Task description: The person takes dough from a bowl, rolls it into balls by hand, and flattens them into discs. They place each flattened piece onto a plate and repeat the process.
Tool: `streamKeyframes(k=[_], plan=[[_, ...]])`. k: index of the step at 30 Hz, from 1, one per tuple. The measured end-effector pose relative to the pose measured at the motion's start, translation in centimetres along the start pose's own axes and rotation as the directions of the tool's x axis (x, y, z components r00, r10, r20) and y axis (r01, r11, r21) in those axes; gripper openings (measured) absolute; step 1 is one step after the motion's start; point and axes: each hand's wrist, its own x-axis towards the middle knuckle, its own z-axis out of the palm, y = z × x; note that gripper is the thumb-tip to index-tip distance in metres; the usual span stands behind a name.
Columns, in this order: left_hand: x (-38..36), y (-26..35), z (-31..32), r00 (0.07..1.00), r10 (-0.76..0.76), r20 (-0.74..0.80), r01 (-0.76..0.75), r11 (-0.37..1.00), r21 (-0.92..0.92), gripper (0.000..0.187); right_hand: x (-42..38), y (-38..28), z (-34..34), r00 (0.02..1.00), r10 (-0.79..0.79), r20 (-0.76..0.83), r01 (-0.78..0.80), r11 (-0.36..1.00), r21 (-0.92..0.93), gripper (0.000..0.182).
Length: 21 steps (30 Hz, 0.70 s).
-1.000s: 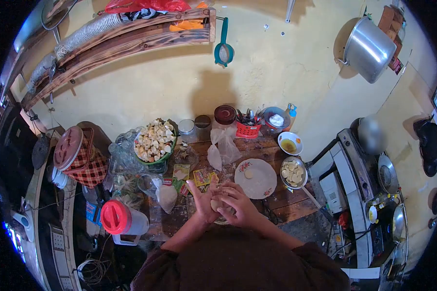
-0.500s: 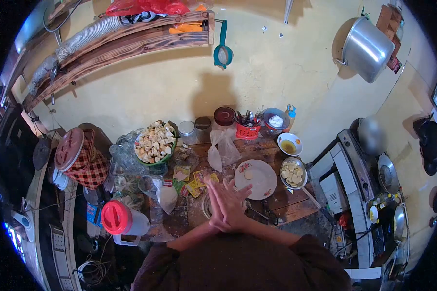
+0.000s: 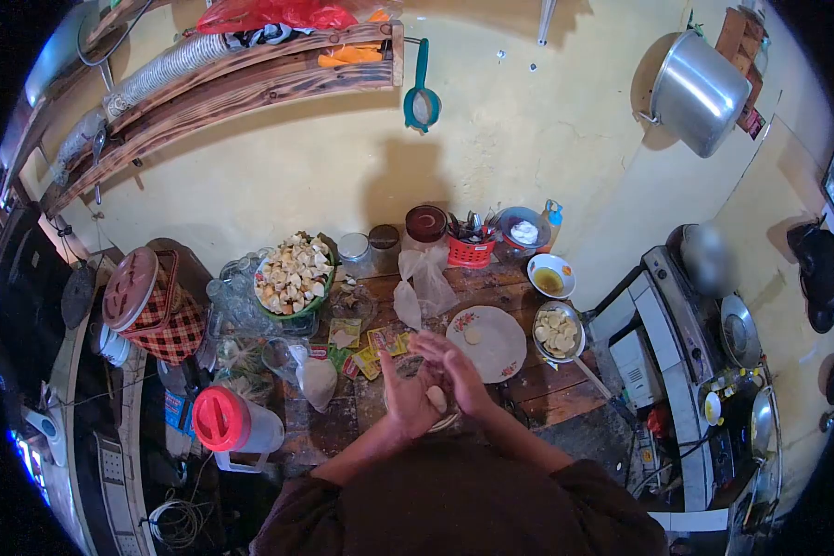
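Observation:
A small pale piece of dough (image 3: 436,398) rests in the palm of my left hand (image 3: 408,397), whose fingers point up and away. Close beside it, my right hand (image 3: 463,375) is tilted with its fingers stretched out and apart from the dough. Beneath both hands is a bowl (image 3: 447,423), mostly hidden. To the right of my hands stands a white flowered plate (image 3: 499,347) with one flat round dough piece (image 3: 473,335) on it. Yellow seasoning sachets (image 3: 386,343) lie just beyond my fingers.
A pan of pale slices (image 3: 557,332) and a bowl of yellow liquid (image 3: 549,280) stand right. Left are a basin of cut chunks (image 3: 295,274), a bag of white powder (image 3: 318,382) and a red-lidded jug (image 3: 236,422). A stove (image 3: 690,324) is at far right.
My palms, pressed together before, have come apart. The dough piece now shows in my left palm, and my left hand has turned upward and moved slightly left.

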Motion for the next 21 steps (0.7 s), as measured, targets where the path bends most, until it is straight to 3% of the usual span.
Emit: streamKeyframes(k=[1,2,3,4,5,6,7,8,10,11,13,14,16,17,18,19,21], plan=[[0.1,-0.1,0.4,0.984,0.083,-0.156,-0.048,0.975,0.218,0.104,0.0,-0.1,-0.4,0.993,0.101,-0.052,-0.087,0.969,0.23,0.071],[0.3,-0.2,0.8,0.938,0.195,-0.286,-0.056,0.901,0.431,0.106,0.0,0.1,-0.4,0.993,0.103,-0.051,-0.088,0.969,0.23,0.071],[0.3,-0.3,1.1,0.866,0.328,-0.378,-0.026,0.783,0.621,0.109,-0.1,0.4,-0.5,0.997,0.013,-0.071,-0.009,0.998,0.057,0.073],[0.4,-0.4,1.3,0.866,0.329,-0.376,-0.028,0.783,0.621,0.109,-0.2,0.6,-0.5,0.994,-0.081,-0.075,0.071,0.99,-0.119,0.076],[0.5,-0.5,1.4,0.86,0.342,-0.38,-0.023,0.769,0.639,0.106,-0.4,0.8,-0.1,0.994,-0.082,-0.075,0.072,0.99,-0.12,0.076],[0.6,-0.6,1.4,0.852,0.355,-0.384,-0.019,0.755,0.656,0.102,-0.8,1.1,0.7,0.981,-0.171,-0.09,0.127,0.921,-0.367,0.078],[0.7,-0.8,1.1,0.852,0.355,-0.385,-0.018,0.755,0.655,0.102,-0.9,1.3,1.3,0.962,-0.259,-0.082,0.163,0.791,-0.59,0.081],[0.8,-1.1,0.5,0.867,0.408,-0.286,-0.047,0.638,0.769,0.098,-1.0,0.6,2.1,0.963,-0.258,-0.082,0.162,0.792,-0.589,0.081],[0.4,-1.6,0.7,0.908,0.412,-0.073,-0.094,0.37,0.924,0.09,-1.0,-1.4,3.8,0.94,-0.336,0.055,0.26,0.605,-0.753,0.088],[0.7,-2.1,0.8,0.908,0.413,-0.074,-0.093,0.369,0.925,0.09,-0.9,-1.8,3.9,0.94,-0.336,0.055,0.26,0.606,-0.752,0.088],[1.4,-3.1,0.8,0.794,0.608,-0.011,-0.184,0.257,0.949,0.09,-1.0,-2.2,3.8,0.927,-0.335,0.167,0.332,0.53,-0.781,0.085],[1.3,-2.8,0.1,0.792,0.61,-0.014,-0.183,0.258,0.949,0.09,-1.0,-2.4,3.7,0.928,-0.332,0.166,0.33,0.532,-0.78,0.085],[1.0,-1.4,-1.5,0.87,0.44,-0.222,-0.114,0.618,0.778,0.096,-0.7,-2.8,3.3,0.976,-0.17,0.133,0.215,0.697,-0.684,0.091],[0.9,-1.0,-0.9,0.871,0.44,-0.219,-0.115,0.617,0.779,0.096,-0.5,-2.9,3.1,0.976,-0.172,0.135,0.217,0.695,-0.685,0.091],[0.7,-0.5,-0.3,0.907,0.325,-0.266,-0.084,0.761,0.644,0.099,-0.4,-3.0,2.9,0.982,-0.186,0.034,0.189,0.961,-0.203,0.089],[0.6,0.0,0.3,0.935,0.202,-0.291,-0.037,0.873,0.486,0.103,-0.2,-3.1,2.6,0.988,-0.142,-0.058,0.153,0.925,0.347,0.087],[0.4,0.5,1.3,0.938,0.162,-0.306,0.016,0.863,0.505,0.107,-0.2,-3.9,1.1,0.985,-0.169,-0.025,0.166,0.912,0.375,0.079]])
